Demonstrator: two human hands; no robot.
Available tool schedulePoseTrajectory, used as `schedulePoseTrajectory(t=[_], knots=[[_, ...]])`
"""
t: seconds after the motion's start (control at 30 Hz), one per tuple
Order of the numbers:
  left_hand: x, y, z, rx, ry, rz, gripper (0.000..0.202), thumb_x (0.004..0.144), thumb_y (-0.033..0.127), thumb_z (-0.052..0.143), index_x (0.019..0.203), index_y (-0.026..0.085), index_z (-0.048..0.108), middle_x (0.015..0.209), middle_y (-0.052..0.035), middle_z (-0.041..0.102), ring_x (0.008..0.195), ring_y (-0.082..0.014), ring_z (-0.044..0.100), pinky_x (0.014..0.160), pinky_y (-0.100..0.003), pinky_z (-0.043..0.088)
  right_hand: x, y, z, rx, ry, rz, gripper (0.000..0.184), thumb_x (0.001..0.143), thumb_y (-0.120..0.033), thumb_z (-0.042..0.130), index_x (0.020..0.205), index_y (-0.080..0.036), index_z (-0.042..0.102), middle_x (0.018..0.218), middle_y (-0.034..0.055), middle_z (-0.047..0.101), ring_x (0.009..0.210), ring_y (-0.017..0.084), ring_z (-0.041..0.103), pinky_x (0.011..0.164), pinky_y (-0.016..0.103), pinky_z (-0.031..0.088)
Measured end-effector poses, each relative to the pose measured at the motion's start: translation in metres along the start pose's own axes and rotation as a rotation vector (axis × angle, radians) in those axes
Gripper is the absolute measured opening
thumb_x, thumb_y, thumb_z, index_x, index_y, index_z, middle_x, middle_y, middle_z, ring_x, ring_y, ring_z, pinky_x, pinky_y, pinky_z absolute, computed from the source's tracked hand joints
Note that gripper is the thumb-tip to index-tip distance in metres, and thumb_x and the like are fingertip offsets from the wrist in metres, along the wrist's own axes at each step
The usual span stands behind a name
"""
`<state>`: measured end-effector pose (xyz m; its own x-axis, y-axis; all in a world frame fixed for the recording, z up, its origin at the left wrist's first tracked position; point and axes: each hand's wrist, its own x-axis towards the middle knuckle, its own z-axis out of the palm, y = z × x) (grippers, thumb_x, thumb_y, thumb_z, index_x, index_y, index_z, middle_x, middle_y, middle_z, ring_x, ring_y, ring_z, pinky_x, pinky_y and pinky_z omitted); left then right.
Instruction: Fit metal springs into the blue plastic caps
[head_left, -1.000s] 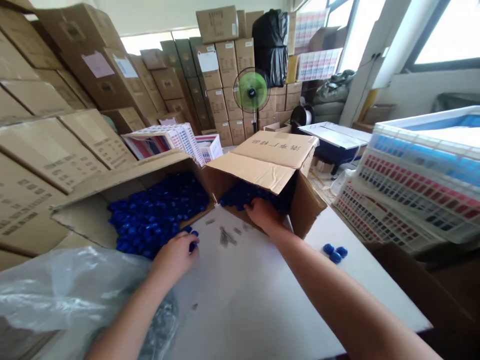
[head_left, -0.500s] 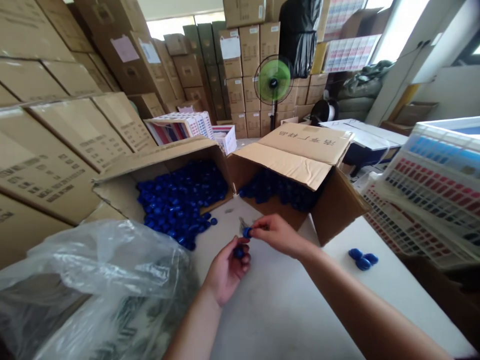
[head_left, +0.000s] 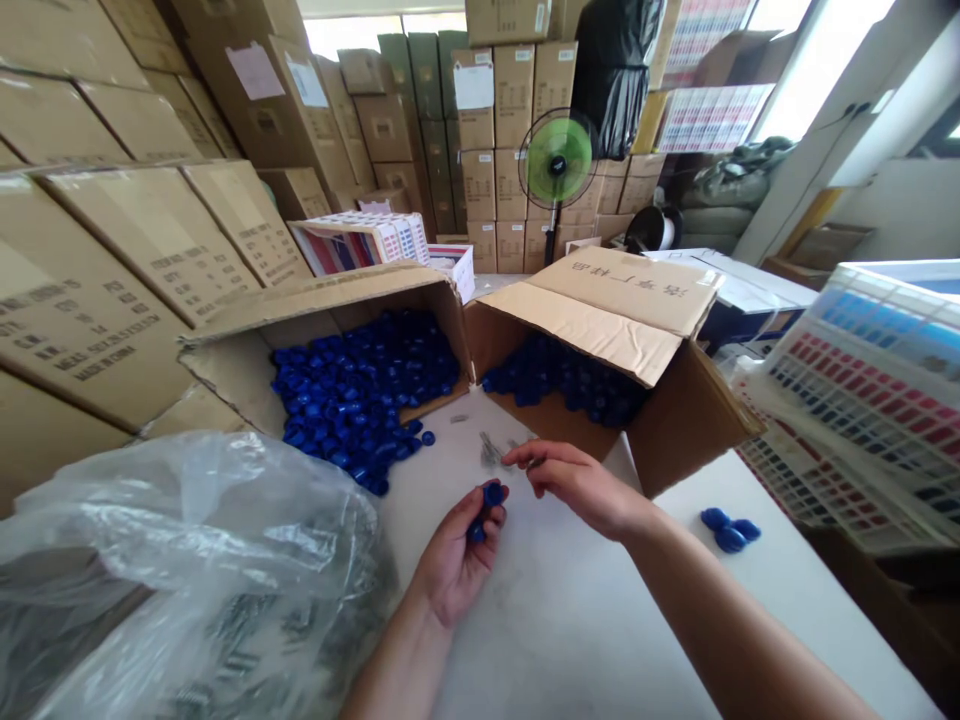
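Note:
My left hand (head_left: 466, 550) is closed around small blue plastic pieces. One hollow blue cap (head_left: 493, 494) sits upright at the fingertips with its opening showing, and a second blue piece (head_left: 476, 531) is lower in the fingers. To its upper right, my right hand (head_left: 581, 485) reaches over the white table, index finger stretched out and the fingers apart. Its fingertip is at a small pile of thin metal pieces (head_left: 491, 452), perhaps springs; whether it touches them I cannot tell. No held piece shows in that hand.
Two cardboard boxes, left (head_left: 217, 372) and right (head_left: 705, 420), lie open toward me, holding many blue pieces. Several blue rounded pieces (head_left: 730, 532) lie together on the right. A clear plastic bag (head_left: 187, 520) with metal pieces is at left. Plastic crates (head_left: 855, 400) stand at right.
My right hand has let go of the blue cap, which is now in my left hand's fingertips. My right fingers have opened beside the metal pieces. The left hand has lowered slightly.

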<state>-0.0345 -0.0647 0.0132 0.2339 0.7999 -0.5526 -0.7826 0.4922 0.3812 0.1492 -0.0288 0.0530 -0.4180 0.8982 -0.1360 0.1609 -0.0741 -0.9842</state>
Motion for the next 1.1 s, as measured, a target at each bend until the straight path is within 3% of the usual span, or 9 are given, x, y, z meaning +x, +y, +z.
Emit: schedulePoseTrajectory(t=[0.13, 0.27, 0.37, 0.57, 0.67, 0.87, 1.1], knots=[[0.004, 0.0, -0.004, -0.022, 0.017, 0.051, 0.015, 0.083, 0.01, 0.06, 0.098, 0.01, 0.061, 0.091, -0.008, 0.066, 0.068, -0.0082, 0.066, 0.056, -0.011, 0.056, -0.002, 0.011, 0.011, -0.121, 0.123, -0.132, 0.038, 0.088, -0.027, 0.045, 0.118, -0.017, 0.065, 0.11, 0.0057, 0.055, 0.093, 0.002, 0.053, 0.086, 0.011, 0.044], [0.006, 0.001, -0.007, 0.015, -0.007, 0.102, 0.028, 0.081, 0.005, 0.06, 0.107, 0.013, 0.062, 0.095, -0.0092, 0.069, 0.077, -0.0124, 0.07, 0.062, -0.012, 0.058, 0.001, 0.004, 0.025, -0.265, 0.216, -0.183, 0.028, 0.084, -0.032, 0.057, 0.104, -0.016, 0.069, 0.099, 0.0045, 0.059, 0.086, 0.003, 0.055, 0.08, 0.011, 0.044], [0.006, 0.0, -0.007, 0.043, -0.028, 0.123, 0.027, 0.08, 0.004, 0.06, 0.106, 0.013, 0.063, 0.094, -0.0091, 0.07, 0.081, -0.0133, 0.071, 0.064, -0.013, 0.059, 0.003, -0.005, 0.029, -0.371, 0.176, -0.247, 0.021, 0.084, -0.028, 0.057, 0.095, -0.017, 0.071, 0.094, 0.0024, 0.061, 0.086, 0.003, 0.056, 0.079, 0.011, 0.043], [0.005, -0.001, -0.008, 0.052, -0.074, 0.138, 0.022, 0.08, 0.006, 0.062, 0.1, 0.012, 0.067, 0.089, -0.0057, 0.071, 0.073, -0.0094, 0.07, 0.061, -0.011, 0.058, 0.001, -0.012, 0.031, -0.532, 0.117, -0.364, 0.034, 0.088, -0.02, 0.046, 0.115, -0.022, 0.066, 0.105, 0.0023, 0.059, 0.101, 0.005, 0.054, 0.092, 0.015, 0.043], [0.004, -0.001, -0.008, 0.051, -0.063, 0.151, 0.025, 0.079, 0.005, 0.063, 0.103, 0.011, 0.067, 0.097, -0.0082, 0.072, 0.079, -0.0113, 0.071, 0.065, -0.012, 0.059, 0.002, -0.009, 0.03, -0.504, 0.117, -0.356, 0.032, 0.09, -0.023, 0.045, 0.118, -0.019, 0.061, 0.107, 0.0027, 0.058, 0.099, 0.004, 0.056, 0.09, 0.013, 0.044], [0.004, -0.001, -0.01, 0.053, -0.044, 0.146, 0.032, 0.077, 0.004, 0.065, 0.108, 0.013, 0.066, 0.097, -0.0094, 0.072, 0.082, -0.0137, 0.072, 0.066, -0.013, 0.06, 0.008, -0.013, 0.023, -0.426, 0.114, -0.284, 0.019, 0.085, -0.031, 0.059, 0.093, -0.016, 0.065, 0.09, -0.0002, 0.06, 0.083, 0.0, 0.056, 0.072, 0.007, 0.041], [0.003, -0.001, -0.009, 0.036, -0.091, 0.168, 0.028, 0.078, 0.005, 0.065, 0.104, 0.013, 0.067, 0.107, -0.0087, 0.07, 0.087, -0.0133, 0.071, 0.069, -0.013, 0.059, 0.006, -0.025, 0.024, -0.437, 0.062, -0.313, 0.025, 0.086, -0.03, 0.056, 0.105, -0.018, 0.067, 0.099, 0.0017, 0.06, 0.09, 0.002, 0.056, 0.08, 0.009, 0.044]])
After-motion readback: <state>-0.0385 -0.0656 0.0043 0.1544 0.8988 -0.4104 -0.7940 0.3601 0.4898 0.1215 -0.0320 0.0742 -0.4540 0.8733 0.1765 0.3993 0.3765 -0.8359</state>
